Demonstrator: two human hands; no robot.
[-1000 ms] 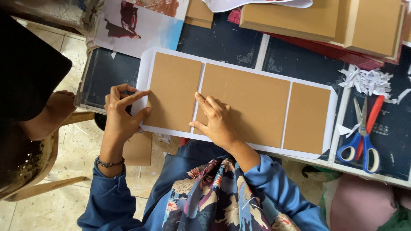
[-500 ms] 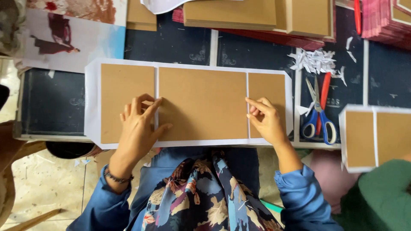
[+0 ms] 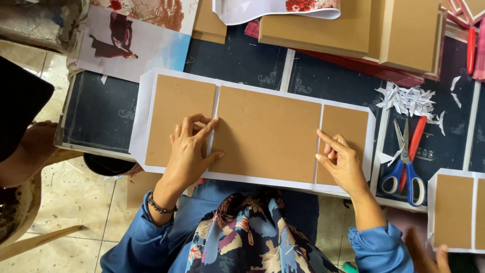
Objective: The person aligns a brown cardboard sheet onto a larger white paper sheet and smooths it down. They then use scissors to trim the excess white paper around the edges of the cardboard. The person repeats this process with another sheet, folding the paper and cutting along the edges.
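My left hand point(image 3: 189, 151) presses flat, fingers spread, on the left gap of three brown boards point(image 3: 265, 134) lying on white paper point(image 3: 144, 96) near the table point(image 3: 101, 111) edge. My right hand point(image 3: 341, 162), gripping nothing, fingertips the right gap; the boards look stiff and light, the paper flimsy, best handled by the edges.

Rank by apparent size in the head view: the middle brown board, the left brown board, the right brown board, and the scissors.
1. middle brown board
2. left brown board
3. right brown board, partly under the right hand
4. scissors

All lie flat on the same table, so nearness hardly matters.
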